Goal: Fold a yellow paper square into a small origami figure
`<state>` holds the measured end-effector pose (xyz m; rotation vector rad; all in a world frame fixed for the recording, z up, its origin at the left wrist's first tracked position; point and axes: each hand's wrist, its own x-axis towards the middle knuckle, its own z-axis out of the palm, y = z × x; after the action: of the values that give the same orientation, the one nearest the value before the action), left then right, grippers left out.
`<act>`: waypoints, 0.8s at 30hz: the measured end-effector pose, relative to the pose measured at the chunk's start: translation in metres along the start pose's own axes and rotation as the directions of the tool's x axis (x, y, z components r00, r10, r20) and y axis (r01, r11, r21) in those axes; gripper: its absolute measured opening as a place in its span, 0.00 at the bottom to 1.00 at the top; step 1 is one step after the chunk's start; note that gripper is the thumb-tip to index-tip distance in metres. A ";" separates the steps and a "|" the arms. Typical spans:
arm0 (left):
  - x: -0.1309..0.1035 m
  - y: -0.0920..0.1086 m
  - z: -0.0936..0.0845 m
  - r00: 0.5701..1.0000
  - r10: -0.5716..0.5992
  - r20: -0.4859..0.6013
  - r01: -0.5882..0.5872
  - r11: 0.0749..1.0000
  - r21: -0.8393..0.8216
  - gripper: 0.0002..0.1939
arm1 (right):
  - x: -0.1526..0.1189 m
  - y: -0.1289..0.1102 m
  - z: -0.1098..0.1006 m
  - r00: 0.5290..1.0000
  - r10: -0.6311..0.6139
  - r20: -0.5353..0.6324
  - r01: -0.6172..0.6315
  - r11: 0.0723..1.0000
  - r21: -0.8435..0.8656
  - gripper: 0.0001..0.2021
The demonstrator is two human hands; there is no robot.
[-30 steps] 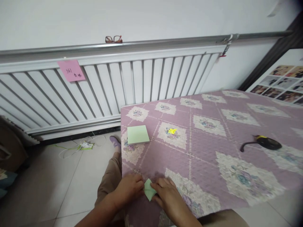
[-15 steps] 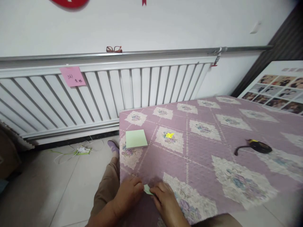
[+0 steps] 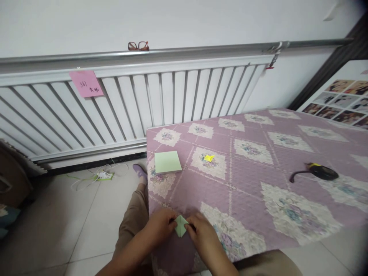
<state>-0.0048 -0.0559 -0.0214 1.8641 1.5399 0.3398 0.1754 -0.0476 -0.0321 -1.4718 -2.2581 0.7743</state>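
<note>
A small folded piece of light green paper (image 3: 181, 226) is held between my two hands at the near edge of the table. It shows a diamond shape with a crease down its middle. My left hand (image 3: 163, 223) pinches its left corner between thumb and fingers. On the other side, my right hand (image 3: 200, 229) pinches the right corner the same way. Beyond my hands lies a square pad of light green paper (image 3: 168, 161). A small yellow folded paper piece (image 3: 209, 158) rests to the right of the pad.
The table wears a purple floral cloth (image 3: 207, 188). A black and yellow object with a cord or strap (image 3: 324, 171) lies at the right. Behind stands a white radiator (image 3: 178, 94) with a pink note (image 3: 86, 84); glasses (image 3: 138, 46) sit on the pipe. A power strip (image 3: 104, 176) lies on the floor.
The folded green paper has turned from a slanted, partly covered position to a diamond facing up, held at both side corners. The camera view has shifted slightly.
</note>
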 end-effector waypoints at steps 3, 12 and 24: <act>0.002 0.001 -0.003 1.000 0.004 -0.011 -0.002 0.985 0.170 0.07 | 0.003 0.002 0.000 0.998 -0.052 -0.042 0.050 0.998 -0.044 0.08; 0.003 -0.002 -0.005 0.999 0.051 0.000 -0.049 0.959 0.277 0.06 | 0.013 0.006 -0.003 0.984 -0.179 0.005 0.178 0.974 -0.143 0.08; -0.005 -0.013 0.000 0.994 0.103 0.030 -0.107 0.924 0.366 0.10 | 0.010 0.016 0.006 0.934 -0.358 0.019 0.353 0.909 -0.222 0.07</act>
<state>-0.0156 -0.0600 -0.0290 2.2383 1.5817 0.0901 0.1796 -0.0350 -0.0466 -1.0910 -2.5592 0.4020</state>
